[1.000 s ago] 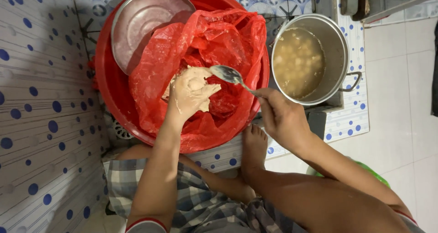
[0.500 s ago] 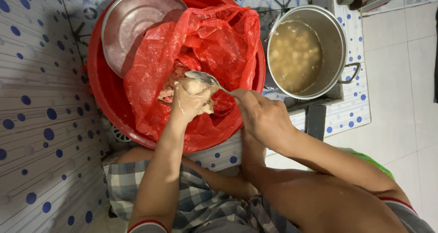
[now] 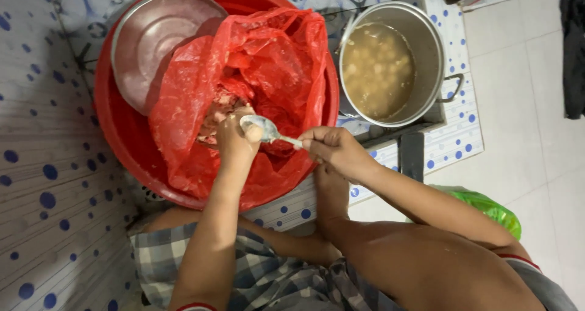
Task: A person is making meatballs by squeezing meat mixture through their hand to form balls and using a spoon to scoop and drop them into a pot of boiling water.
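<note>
A red plastic bag (image 3: 268,67) of pale minced paste lies open in a big red basin (image 3: 122,134). My left hand (image 3: 234,141) is closed around a lump of that paste over the bag, squeezing it up by the thumb. My right hand (image 3: 334,149) holds a metal spoon (image 3: 263,129) by the handle, and its bowl touches the top of my left fist. A steel pot (image 3: 390,64) of cloudy broth with pale balls in it stands to the right of the basin.
An empty steel bowl (image 3: 161,43) sits in the basin's upper left. The tiled wall with blue dots (image 3: 42,183) runs along the left. A green plastic bag (image 3: 487,207) lies by my right arm. My bare foot (image 3: 332,192) rests below the basin.
Both hands have shifted slightly left over the bag. The spoon has come in against the top of my left fist.
</note>
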